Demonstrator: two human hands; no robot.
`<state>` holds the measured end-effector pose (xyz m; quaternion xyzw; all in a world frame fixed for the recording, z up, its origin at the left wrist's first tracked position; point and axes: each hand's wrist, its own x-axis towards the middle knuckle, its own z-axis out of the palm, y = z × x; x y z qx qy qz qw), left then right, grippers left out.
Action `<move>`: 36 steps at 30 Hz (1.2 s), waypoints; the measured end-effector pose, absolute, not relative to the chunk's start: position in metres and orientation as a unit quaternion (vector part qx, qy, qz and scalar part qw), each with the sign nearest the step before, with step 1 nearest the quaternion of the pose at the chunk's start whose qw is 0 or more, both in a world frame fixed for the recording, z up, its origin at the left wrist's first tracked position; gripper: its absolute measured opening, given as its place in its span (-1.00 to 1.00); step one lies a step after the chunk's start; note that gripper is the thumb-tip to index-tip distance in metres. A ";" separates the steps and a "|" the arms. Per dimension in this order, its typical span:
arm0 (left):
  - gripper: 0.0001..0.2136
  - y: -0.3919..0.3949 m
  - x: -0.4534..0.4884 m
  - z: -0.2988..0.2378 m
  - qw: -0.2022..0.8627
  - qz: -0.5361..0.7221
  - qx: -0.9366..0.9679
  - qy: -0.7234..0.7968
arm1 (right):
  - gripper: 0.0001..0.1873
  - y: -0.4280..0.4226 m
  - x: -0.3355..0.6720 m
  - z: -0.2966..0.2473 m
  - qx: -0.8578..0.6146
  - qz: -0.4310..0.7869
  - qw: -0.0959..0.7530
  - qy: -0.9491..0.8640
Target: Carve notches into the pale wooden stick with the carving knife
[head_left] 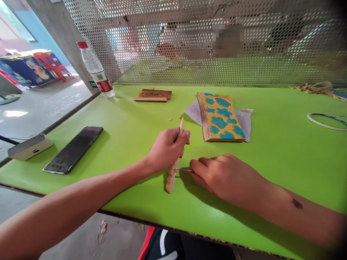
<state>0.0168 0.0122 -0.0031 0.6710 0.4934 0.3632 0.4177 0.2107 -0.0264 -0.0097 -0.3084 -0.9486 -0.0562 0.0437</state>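
Note:
My left hand (166, 148) is closed round a slim pale wooden stick (173, 172) that stands slanted, its lower end resting on the green table (284, 151). My right hand (222, 175) pinches a thin metal tool (184, 170) whose tip touches the stick's lower part. Just beyond both hands lies a wooden board painted yellow with blue shapes (220, 116), resting on a sheet of grey paper (244, 121).
A black phone (73, 148) and a small white box (29, 146) lie at the table's left edge. A water bottle (96, 70) and a few wooden strips (153, 95) stand further back. A ring (326, 121) and twine (316, 87) lie right. Perforated metal screen behind.

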 end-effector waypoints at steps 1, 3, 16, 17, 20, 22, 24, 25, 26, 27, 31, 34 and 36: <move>-0.69 0.013 0.017 -0.004 0.421 0.361 0.669 0.495 | -0.88 -0.027 0.210 -0.009 -0.308 -0.064 0.038 -0.948; -0.69 0.014 0.018 -0.005 0.426 0.358 0.665 0.498 | -0.87 -0.028 0.209 -0.008 -0.308 -0.082 0.032 -0.947; -0.67 0.016 0.019 -0.006 0.451 0.339 0.650 0.510 | -0.82 -0.028 0.206 -0.009 -0.294 -0.116 0.054 -0.947; -0.67 0.016 0.019 -0.006 0.452 0.338 0.650 0.510 | -0.82 -0.029 0.206 -0.010 -0.297 -0.116 0.054 -0.946; -0.68 0.016 0.019 -0.007 0.451 0.340 0.647 0.512 | -0.82 -0.030 0.204 -0.011 -0.304 -0.115 0.048 -0.945; -0.68 0.016 0.019 -0.007 0.448 0.342 0.645 0.516 | -0.80 -0.032 0.202 -0.011 -0.316 -0.105 0.039 -0.942; -0.68 0.016 0.019 -0.008 0.446 0.344 0.642 0.521 | -0.79 -0.034 0.199 -0.011 -0.336 -0.089 0.030 -0.937; -0.68 0.016 0.019 -0.008 0.445 0.343 0.642 0.522 | -0.78 -0.036 0.197 -0.010 -0.345 -0.081 0.024 -0.935; -0.68 0.016 0.018 -0.008 0.446 0.342 0.642 0.522 | -0.78 -0.037 0.196 -0.009 -0.354 -0.072 0.015 -0.932; -0.68 0.016 0.018 -0.008 0.447 0.341 0.642 0.522 | -0.78 -0.038 0.195 -0.008 -0.360 -0.063 0.004 -0.931; -0.69 0.017 0.017 -0.008 0.452 0.339 0.644 0.516 | -0.75 -0.042 0.192 -0.003 -0.385 -0.026 -0.040 -0.922; -0.68 0.016 0.017 -0.009 0.457 0.341 0.648 0.506 | -0.76 -0.042 0.191 0.001 -0.396 -0.002 -0.048 -0.917; -0.68 0.017 0.017 -0.010 0.462 0.344 0.652 0.494 | -0.79 -0.041 0.190 0.002 -0.400 0.006 -0.049 -0.915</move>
